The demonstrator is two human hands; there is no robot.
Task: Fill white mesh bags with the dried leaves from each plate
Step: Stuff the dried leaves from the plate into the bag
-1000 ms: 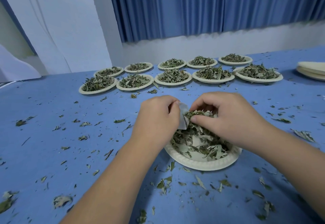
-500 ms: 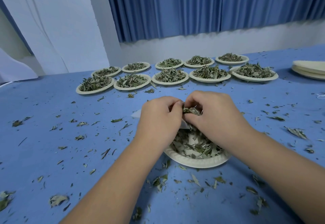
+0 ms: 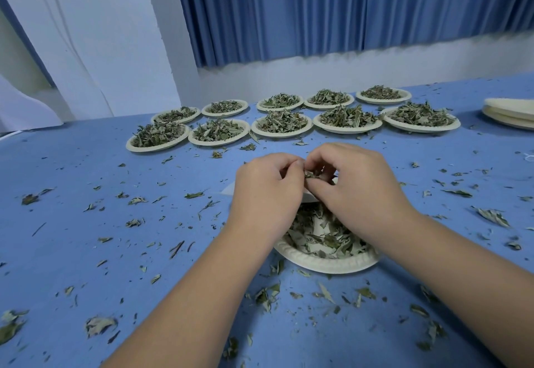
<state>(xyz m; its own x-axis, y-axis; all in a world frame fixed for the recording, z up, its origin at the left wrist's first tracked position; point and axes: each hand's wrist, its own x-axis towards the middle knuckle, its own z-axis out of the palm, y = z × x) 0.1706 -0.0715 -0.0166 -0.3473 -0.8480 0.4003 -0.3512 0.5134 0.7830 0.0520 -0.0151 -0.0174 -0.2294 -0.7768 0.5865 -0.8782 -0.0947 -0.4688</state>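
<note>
- Left hand and right hand are together over the far edge of the near plate, knuckles up, fingertips meeting in the middle.
- Left hand: fingers curled in, gripping the white mesh bag. One white corner sticks out to the left of the hand, and another strip shows below the gap between the hands. The bag mouth is hidden by the fingers.
- Right hand: thumb and fingers pinch a small tuft of dried leaves right at the left fingertips, where the bag is held. Can't tell whether the tuft is already inside the bag.
- The bag is held up off the table, above the plate's far rim.
- Near plate: white paper, embossed rim, partly full of loose leaves with bare plate showing through the pile. Both wrists cover its sides.
- Behind it, ten filled plates sit in two rows of five, rims close or touching, each heaped with leaves.
- At far right, a stack of empty plates is cut off by the frame edge.
- The blue table cover is littered with leaf scraps, thickest around the near plate.
- Backdrop: blue curtain, with a white panel to its left.
</note>
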